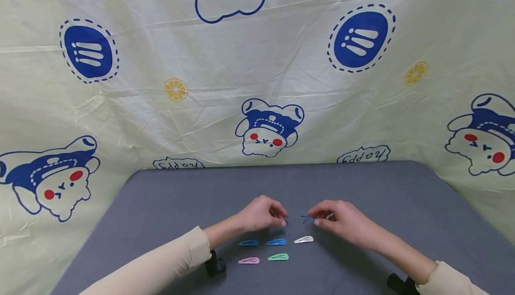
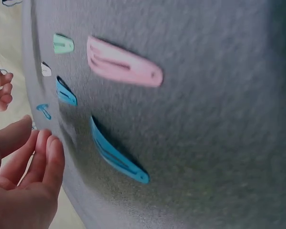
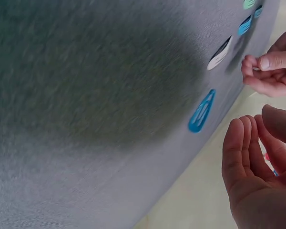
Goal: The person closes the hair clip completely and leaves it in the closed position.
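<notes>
A blue snap hair clip (image 1: 305, 219) lies on the dark grey table between my hands, close to the right fingertips; in the right wrist view this clip (image 3: 201, 110) sits apart from the fingers. My right hand (image 1: 342, 220) hovers over the table with fingers gently bent and nothing between them. Facing it, my left hand (image 1: 262, 214) is held above the row of clips, its thumb and fingers apart in the left wrist view. Below are two more blue clips (image 1: 248, 242) (image 1: 276, 242), a white clip (image 1: 303, 239), a pink clip (image 1: 249, 260) and a green clip (image 1: 278, 257).
The grey cloth-covered table (image 1: 193, 192) ends at a pale printed curtain (image 1: 141, 120), which hangs behind and along both sides. Black wrist straps (image 1: 215, 264) show at the cuffs of both light sleeves.
</notes>
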{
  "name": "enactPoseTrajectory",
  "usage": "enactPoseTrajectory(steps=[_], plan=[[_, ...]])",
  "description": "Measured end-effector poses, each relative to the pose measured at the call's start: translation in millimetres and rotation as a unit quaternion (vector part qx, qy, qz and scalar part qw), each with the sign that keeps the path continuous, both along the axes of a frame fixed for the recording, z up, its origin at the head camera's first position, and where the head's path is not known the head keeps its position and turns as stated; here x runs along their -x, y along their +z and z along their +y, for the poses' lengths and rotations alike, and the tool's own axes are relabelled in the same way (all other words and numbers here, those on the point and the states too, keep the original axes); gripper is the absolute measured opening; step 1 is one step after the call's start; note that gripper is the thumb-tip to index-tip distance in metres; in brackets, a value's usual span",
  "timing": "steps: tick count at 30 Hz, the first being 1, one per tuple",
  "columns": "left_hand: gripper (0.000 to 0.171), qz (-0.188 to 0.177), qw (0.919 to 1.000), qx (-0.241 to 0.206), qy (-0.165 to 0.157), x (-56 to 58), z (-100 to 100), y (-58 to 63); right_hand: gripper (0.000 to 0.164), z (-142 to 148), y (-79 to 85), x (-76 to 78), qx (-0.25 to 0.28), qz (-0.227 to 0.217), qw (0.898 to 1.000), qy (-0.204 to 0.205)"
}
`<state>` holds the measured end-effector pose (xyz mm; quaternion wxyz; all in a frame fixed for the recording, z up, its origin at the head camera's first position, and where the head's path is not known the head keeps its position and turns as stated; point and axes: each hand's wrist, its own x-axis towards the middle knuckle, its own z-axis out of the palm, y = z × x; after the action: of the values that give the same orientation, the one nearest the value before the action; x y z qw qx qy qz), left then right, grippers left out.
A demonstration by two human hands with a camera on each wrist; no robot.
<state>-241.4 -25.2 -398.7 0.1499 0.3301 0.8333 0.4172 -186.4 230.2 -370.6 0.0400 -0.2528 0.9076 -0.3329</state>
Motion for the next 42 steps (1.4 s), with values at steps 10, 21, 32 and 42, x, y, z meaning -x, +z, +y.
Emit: enactPoseTrajectory(steps=[10, 21, 32, 42], plan=[[0.015, -0.039, 0.9989, 0.019, 0.017, 15.2, 13.2, -3.5, 0.018, 11.6, -11.8, 20.8, -0.005, 0.027, 1.0, -0.015], [0.015, -0.053, 0.9986, 0.007, 0.005, 27.0, 29.6, -11.5, 0.018, 17.5, -29.7, 40.6, 0.008, -0.018, 1.0, -0.011], [0.017, -0.069, 0.9974, -0.01, -0.016, 30.7, 29.3, -17.4, 0.017, 22.1, -42.9, 52.5, 0.057, -0.072, 0.996, 0.016], [0.018, -0.082, 0.9961, -0.017, -0.027, 31.1, 28.2, -15.2, 0.006, 22.7, -47.9, 56.9, 0.037, -0.034, 0.999, 0.008]])
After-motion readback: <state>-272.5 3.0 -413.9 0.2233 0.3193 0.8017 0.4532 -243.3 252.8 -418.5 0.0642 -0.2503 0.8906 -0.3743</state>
